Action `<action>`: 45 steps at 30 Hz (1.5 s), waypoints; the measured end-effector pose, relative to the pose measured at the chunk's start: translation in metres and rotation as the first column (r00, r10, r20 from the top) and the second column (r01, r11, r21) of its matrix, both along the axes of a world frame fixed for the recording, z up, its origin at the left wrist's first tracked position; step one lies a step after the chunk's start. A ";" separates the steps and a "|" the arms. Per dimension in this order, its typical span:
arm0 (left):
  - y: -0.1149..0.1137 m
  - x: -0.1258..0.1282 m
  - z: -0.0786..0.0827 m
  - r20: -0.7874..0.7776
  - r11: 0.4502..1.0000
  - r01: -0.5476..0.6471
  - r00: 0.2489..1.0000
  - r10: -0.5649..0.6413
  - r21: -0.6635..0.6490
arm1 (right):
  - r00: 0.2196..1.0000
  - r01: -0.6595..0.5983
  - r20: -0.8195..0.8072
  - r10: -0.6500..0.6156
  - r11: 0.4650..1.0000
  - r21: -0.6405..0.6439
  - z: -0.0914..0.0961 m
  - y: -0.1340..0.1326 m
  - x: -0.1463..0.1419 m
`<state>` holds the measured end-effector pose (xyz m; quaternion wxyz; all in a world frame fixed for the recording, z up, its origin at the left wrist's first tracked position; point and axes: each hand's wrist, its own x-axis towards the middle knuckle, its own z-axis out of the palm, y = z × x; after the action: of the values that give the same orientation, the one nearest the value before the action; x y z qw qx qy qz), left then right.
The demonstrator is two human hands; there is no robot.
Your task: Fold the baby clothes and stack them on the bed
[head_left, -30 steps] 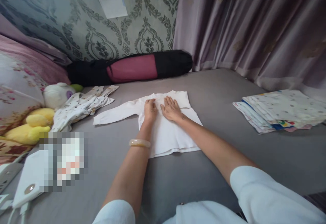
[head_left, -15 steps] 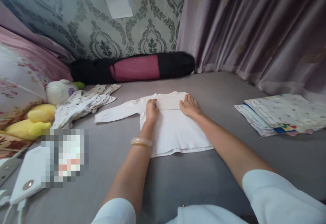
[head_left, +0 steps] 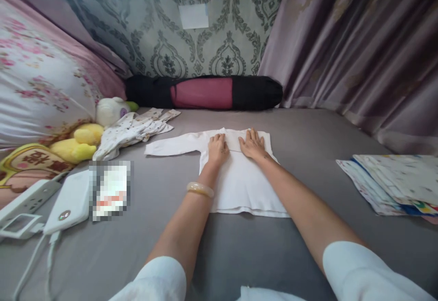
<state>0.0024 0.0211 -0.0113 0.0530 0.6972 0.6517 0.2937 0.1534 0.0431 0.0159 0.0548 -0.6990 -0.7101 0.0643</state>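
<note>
A small white long-sleeved shirt (head_left: pixel 239 187) lies flat on the grey bed sheet (head_left: pixel 308 127). One sleeve stretches out to the left; the other is folded across the chest. My left hand (head_left: pixel 218 148), with a pale bangle on the wrist, rests on the shirt's upper left part, fingers loosely curled and pressing down. My right hand (head_left: pixel 252 144) lies flat and open on the folded sleeve beside it. Neither hand holds anything.
A patterned baby garment (head_left: pixel 133 129) and plush toys (head_left: pixel 80 139) lie at the left. A power strip and a white power bank (head_left: pixel 65 203) sit at the near left. Folded printed cloths (head_left: pixel 393 182) are stacked at the right. A black-and-red roll bag (head_left: pixel 205 92) lies against the wall.
My right hand slid out to the shirt's right side, then came back toward the middle beside my left hand. The view shifted, so the shirt sits further right in frame.
</note>
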 end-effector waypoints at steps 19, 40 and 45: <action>-0.008 -0.004 0.012 -0.115 0.975 -0.204 0.974 0.193 -0.089 | 0.944 -0.325 -0.031 0.328 0.942 0.079 0.002 0.004 -0.056; -0.013 -0.078 0.023 0.136 0.767 -0.641 0.756 0.640 -0.042 | 0.931 -0.365 0.002 0.365 0.929 0.057 0.011 0.000 -0.092; -0.020 -0.104 0.027 0.211 0.589 -0.806 0.567 0.796 -0.055 | 0.888 -0.454 -0.074 0.453 0.891 0.002 0.012 -0.003 -0.126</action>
<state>-0.1012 0.0007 0.0158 -0.0329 0.2917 0.8798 0.3738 0.0271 0.0399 0.0275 0.0589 -0.5115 -0.8507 0.1060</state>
